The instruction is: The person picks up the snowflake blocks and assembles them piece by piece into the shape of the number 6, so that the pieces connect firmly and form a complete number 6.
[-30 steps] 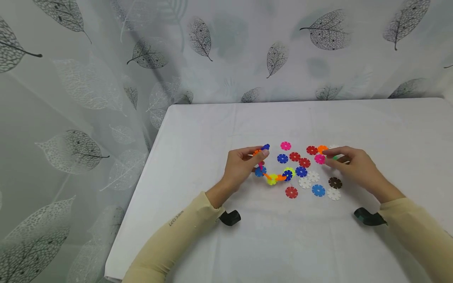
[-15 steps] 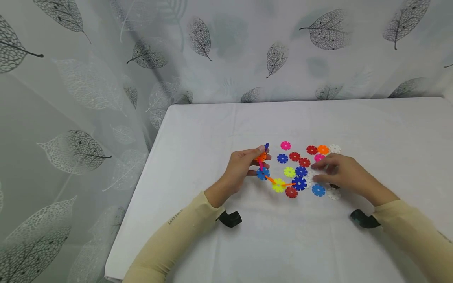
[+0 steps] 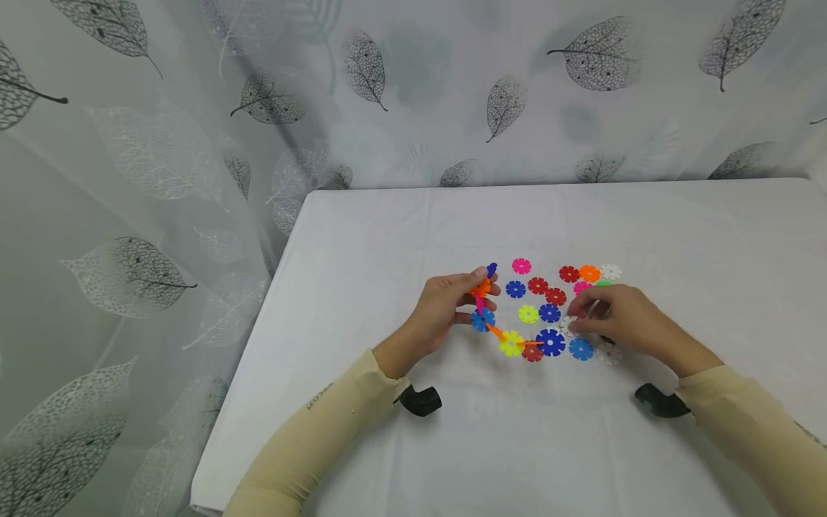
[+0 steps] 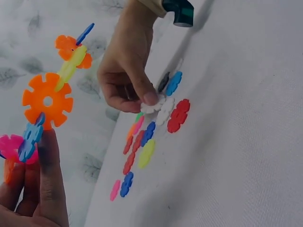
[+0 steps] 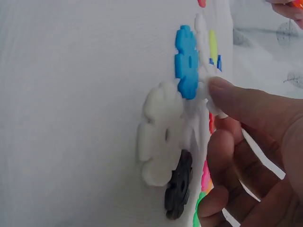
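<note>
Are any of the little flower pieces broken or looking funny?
No, nothing stands out. I see no cracks, though parts are hidden. The left hand holds a linked chain, the right hand pinches a white disc, and the loose discs lie flat on the white table.

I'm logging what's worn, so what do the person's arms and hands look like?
The long, beige fabric left sleeve bears small dark lettering; the right sleeve matches in colour. The left hand and right hand are bare. A glossy, dark curved piece juts out by each wrist.
</note>
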Demonstrator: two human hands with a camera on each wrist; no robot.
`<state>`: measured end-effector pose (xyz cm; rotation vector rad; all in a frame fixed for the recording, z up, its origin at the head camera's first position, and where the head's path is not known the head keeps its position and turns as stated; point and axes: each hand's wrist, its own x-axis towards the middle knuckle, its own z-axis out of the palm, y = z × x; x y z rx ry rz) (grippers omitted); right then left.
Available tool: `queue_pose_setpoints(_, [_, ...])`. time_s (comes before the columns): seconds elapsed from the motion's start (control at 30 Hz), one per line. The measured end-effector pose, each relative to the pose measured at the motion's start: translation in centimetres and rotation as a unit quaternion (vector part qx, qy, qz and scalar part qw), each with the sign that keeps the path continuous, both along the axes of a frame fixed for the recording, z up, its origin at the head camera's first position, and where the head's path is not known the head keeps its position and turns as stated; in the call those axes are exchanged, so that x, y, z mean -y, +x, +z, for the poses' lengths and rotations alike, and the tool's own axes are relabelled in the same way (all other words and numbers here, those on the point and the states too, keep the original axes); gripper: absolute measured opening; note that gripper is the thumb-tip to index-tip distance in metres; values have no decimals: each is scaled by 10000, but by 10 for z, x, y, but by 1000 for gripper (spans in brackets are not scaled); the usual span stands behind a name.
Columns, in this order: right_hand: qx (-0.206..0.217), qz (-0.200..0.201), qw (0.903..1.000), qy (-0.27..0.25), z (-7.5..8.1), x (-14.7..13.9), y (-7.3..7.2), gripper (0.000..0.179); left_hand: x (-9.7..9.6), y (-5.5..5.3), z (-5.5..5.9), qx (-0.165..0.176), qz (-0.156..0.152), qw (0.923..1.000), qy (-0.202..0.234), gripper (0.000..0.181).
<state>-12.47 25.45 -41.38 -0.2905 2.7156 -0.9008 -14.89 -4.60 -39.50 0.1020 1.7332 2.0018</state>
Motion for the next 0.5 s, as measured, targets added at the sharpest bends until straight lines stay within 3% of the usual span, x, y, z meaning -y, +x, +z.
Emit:
queue_pose_setpoints(0.1, [-123, -205, 9993, -274, 2, 0, 2, 26, -1, 0, -1, -36, -113, 9999, -45, 44])
queue_pose_setpoints(0.3, [-201, -808, 9876, -1329, 13, 10, 5, 41, -4, 5, -2, -262, -477, 9980, -324, 43])
queue_pose_setpoints(0.5, [-296, -720, 9781, -1930, 29, 28, 9, 35, -7, 7, -5, -517, -609, 9957, -465, 36])
